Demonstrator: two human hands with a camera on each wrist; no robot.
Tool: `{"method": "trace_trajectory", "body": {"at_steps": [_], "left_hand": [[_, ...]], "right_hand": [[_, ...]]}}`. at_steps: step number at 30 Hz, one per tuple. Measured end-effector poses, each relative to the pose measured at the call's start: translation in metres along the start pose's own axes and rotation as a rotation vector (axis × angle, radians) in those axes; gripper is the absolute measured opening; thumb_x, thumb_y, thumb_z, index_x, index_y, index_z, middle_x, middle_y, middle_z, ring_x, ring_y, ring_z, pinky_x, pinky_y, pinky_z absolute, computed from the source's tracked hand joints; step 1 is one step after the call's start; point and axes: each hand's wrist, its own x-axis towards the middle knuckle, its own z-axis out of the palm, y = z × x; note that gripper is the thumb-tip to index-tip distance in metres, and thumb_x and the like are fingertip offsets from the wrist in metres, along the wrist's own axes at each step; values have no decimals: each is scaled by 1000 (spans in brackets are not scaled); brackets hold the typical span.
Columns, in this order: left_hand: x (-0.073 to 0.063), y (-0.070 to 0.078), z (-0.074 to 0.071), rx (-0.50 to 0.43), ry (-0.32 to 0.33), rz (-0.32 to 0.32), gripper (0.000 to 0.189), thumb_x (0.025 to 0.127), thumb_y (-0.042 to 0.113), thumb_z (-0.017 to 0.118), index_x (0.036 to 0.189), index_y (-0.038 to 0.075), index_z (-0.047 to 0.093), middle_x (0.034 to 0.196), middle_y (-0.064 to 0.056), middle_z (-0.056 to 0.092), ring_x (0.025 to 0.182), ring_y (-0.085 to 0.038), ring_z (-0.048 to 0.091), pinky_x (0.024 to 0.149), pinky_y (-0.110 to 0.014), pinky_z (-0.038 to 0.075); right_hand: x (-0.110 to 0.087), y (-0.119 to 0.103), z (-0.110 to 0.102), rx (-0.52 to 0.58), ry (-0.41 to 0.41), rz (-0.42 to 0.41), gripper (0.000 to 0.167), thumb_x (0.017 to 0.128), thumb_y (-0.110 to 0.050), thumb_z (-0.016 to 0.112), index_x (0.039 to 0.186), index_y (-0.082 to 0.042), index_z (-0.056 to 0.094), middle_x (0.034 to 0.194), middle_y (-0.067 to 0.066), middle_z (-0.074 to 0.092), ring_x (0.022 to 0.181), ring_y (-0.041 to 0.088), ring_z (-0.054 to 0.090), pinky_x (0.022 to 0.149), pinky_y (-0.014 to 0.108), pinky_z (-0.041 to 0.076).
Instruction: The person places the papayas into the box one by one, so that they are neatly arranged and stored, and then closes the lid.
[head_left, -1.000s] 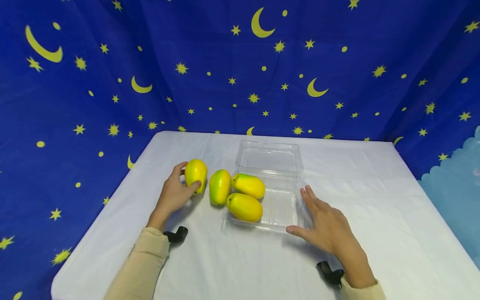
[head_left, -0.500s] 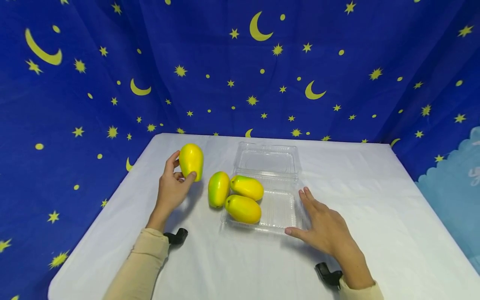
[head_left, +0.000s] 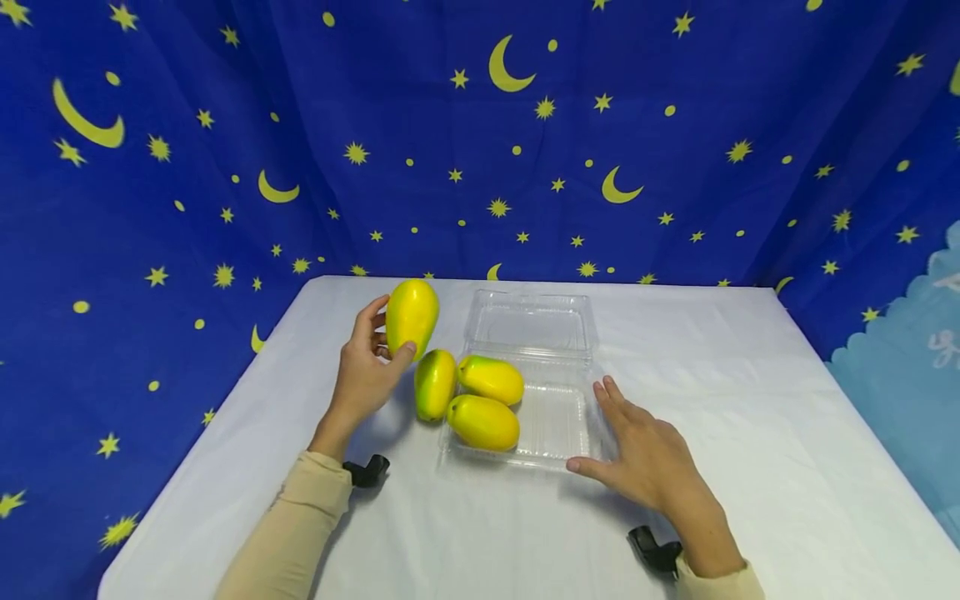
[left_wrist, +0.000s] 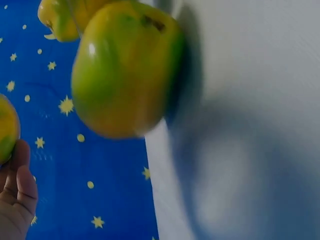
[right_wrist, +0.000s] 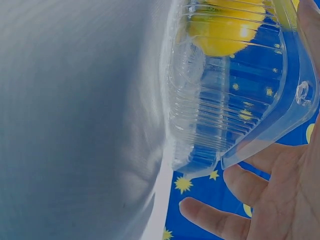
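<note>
My left hand [head_left: 365, 375] grips a yellow-green mango [head_left: 412, 318] above the table, its thumb on the near side. Below and to the right, a second mango [head_left: 435, 385] rests against the left side of a clear plastic clamshell box [head_left: 555, 421]. Two more, an upper mango [head_left: 491, 380] and a lower mango [head_left: 483, 422], lie side by side in the box's base. At the base's right side is my right hand [head_left: 648, 454], fingers extended and thumb by the front corner. In the right wrist view, its fingers [right_wrist: 245, 185] are close to the box rim; contact is unclear.
The box's lid [head_left: 532, 323] lies opened back, away from me. A white cloth [head_left: 720, 358] covers the table. Behind it hangs a blue curtain [head_left: 420, 100] with moons and stars. Black wrist-camera mounts, such as the right mount [head_left: 655, 550], stick out below the wrists.
My left hand has lifted the mango from the table, then carried it rightward until it hangs just above the one beside the box. My right hand stays by the box.
</note>
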Motion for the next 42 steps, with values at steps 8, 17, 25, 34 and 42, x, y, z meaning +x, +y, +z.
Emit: {"method": "trace_trajectory", "body": {"at_steps": [8,17,25,34,42], "left_hand": [[9,19,15,-29,-26,65,69,90,13,69,151,25,39,136,-8,61,97,-19,64,77,-25,50],[21,46,26,-62,-76,164,68,89,15,70,150,23,41,137,-6,61,102,-18,64,80,-27,51],[19,64,39,-63,-220,212,70,88,19,69,151,25,39,136,-5,60,100,-17,61,81,-33,52],[15,71,55,3,-349,259,60,91,26,67,147,27,45,119,5,66,94,-11,58,81,-40,52],[7,82,63,32,-419,230,61,91,31,68,147,34,45,120,10,64,99,-10,59,82,-35,52]], "right_hand": [[-2,1,1,-1,4,5,115,75,-84,59,159,-13,27,165,8,28,137,39,49,94,62,49],[-3,2,-1,6,-15,30,115,76,-85,57,160,-15,23,167,4,25,141,38,45,100,69,40],[-3,5,-2,34,-6,16,115,76,-84,59,160,-14,25,166,4,27,139,39,47,100,66,43],[-4,9,-5,56,6,2,118,72,-84,64,159,-12,29,163,4,33,133,40,53,100,59,47],[-3,9,-6,47,18,5,119,70,-84,65,158,-12,31,163,4,34,133,39,53,99,61,46]]}}
